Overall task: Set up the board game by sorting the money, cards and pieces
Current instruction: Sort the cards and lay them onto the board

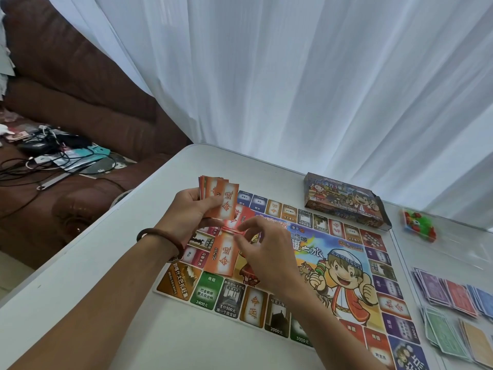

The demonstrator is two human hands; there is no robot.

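Observation:
My left hand (190, 209) grips a fanned stack of orange cards (220, 194) above the far left corner of the colourful game board (346, 265). My right hand (262, 244) hovers over the board beside it, its fingertips pinching the edge of a red card (234, 227) that sits on a small pile. An orange card (223, 256) lies face up on the board just below that pile. Sorted stacks of purple, red and blue paper money (450, 292) and green and tan money (453, 335) lie on the table right of the board.
The game box (344, 200) stands at the far edge of the white table (133, 303). A clear bag of red and green pieces (420, 222) lies right of it. A brown sofa (80, 102) with cables stands left; white curtains hang behind.

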